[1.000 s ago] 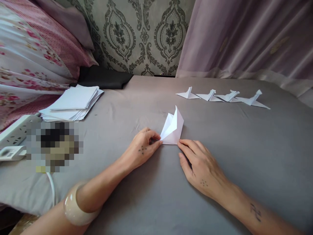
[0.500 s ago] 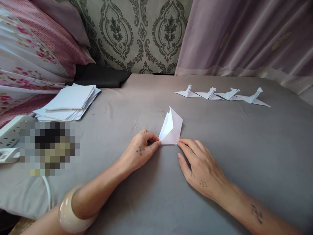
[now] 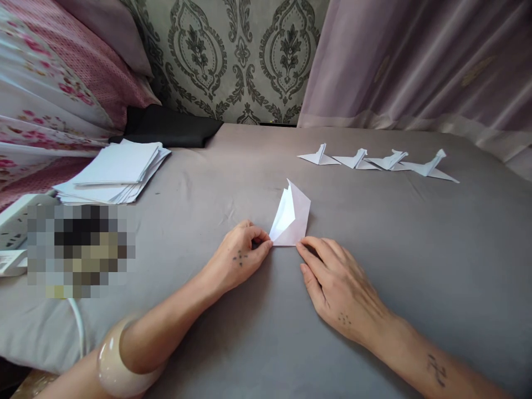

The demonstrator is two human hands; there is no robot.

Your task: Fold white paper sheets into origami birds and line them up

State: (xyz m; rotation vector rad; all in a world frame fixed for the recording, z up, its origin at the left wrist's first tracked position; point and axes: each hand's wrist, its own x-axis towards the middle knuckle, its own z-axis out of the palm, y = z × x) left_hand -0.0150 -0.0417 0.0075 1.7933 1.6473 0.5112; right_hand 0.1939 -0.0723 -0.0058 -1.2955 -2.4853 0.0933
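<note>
A partly folded white sheet of paper lies on the grey cloth in front of me, a raised flap on its left side and a point at the far end. My left hand pinches its near left corner between thumb and fingers. At the near right corner, my right hand presses a fingertip on the bottom edge. Its other fingers are stretched out, and the thumb sits apart on the cloth.
Several folded paper birds stand in a row at the back right. A stack of white paper lies at the left, before a black folded item. A power strip and a white cable are at the left edge.
My right fingertip has slid slightly left along the paper's near edge. The left hand keeps its pinch, and the paper has hardly moved.
</note>
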